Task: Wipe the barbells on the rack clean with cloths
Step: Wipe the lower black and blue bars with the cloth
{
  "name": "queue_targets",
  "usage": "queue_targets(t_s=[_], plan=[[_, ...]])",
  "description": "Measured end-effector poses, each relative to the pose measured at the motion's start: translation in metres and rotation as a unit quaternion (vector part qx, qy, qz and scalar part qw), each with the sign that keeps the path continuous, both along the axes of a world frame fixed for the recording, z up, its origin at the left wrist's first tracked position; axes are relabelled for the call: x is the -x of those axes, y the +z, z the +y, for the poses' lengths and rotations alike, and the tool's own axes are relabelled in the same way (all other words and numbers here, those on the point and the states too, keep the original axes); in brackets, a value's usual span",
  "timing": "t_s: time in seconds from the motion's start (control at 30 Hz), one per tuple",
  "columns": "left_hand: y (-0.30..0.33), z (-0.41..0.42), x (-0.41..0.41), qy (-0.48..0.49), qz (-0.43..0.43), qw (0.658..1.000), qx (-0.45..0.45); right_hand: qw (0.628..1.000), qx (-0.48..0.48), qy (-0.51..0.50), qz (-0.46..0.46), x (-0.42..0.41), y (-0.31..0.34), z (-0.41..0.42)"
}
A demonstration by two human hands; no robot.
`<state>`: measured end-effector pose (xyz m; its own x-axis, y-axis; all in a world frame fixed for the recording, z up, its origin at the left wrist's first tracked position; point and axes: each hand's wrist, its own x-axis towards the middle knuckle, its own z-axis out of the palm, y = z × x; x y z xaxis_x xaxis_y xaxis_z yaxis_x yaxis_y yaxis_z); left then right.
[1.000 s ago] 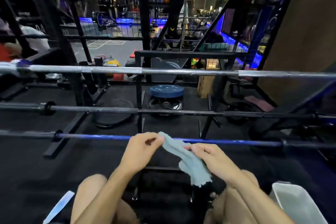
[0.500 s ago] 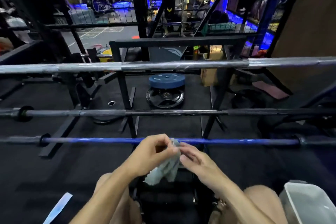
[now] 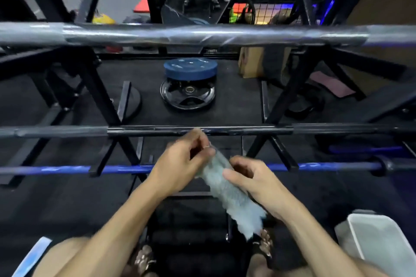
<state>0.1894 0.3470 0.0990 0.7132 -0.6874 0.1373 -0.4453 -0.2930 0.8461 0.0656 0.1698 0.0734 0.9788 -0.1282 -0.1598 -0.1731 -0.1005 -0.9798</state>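
Three barbells lie across the black rack (image 3: 279,105): a silver one (image 3: 202,35) at the top, a dark one (image 3: 225,130) in the middle, a blue one (image 3: 117,169) lowest and nearest. A pale grey-blue cloth (image 3: 227,191) hangs between my hands just above the blue bar. My left hand (image 3: 180,164) pinches its upper end, close under the dark bar. My right hand (image 3: 254,180) holds the cloth's middle between thumb and fingers, and the loose end droops toward my feet.
A blue weight plate (image 3: 190,68) stacked on a black plate (image 3: 188,94) lies on the floor behind the rack. A white plastic tub (image 3: 382,238) stands at my right knee, a light blue strip (image 3: 33,254) at my left. A cardboard box (image 3: 249,60) sits behind.
My view has tipped downward and moved closer to the rack. Both hands rose from the blue bar toward the dark bar, and the bunched cloth is stretched out lengthwise between them.
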Motion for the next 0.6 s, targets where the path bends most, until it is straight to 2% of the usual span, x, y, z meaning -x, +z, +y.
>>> queue_targets(t_s=[0.1,0.17,0.3,0.43,0.53,0.6], plan=[[-0.018,-0.007,-0.001,0.031,0.034,0.999,-0.017,0.998,-0.030,0.001,0.059,0.006,-0.007,-0.003],[-0.024,-0.010,-0.001,0.026,0.062,0.997,-0.033,0.995,-0.068,-0.028,0.067,0.007,-0.010,-0.006],[-0.018,-0.021,-0.005,-0.005,0.104,0.995,-0.006,0.979,-0.173,-0.081,0.068,0.004,-0.009,-0.007],[-0.025,-0.020,-0.013,-0.035,0.134,0.990,-0.030,0.983,-0.148,-0.102,0.047,0.004,-0.005,-0.005],[-0.031,-0.020,-0.010,-0.037,0.223,0.973,-0.037,0.981,-0.162,-0.102,0.038,0.005,0.004,-0.002],[-0.030,-0.021,-0.008,-0.041,0.331,0.943,-0.002,0.977,-0.185,-0.093,0.038,0.006,0.009,-0.001]])
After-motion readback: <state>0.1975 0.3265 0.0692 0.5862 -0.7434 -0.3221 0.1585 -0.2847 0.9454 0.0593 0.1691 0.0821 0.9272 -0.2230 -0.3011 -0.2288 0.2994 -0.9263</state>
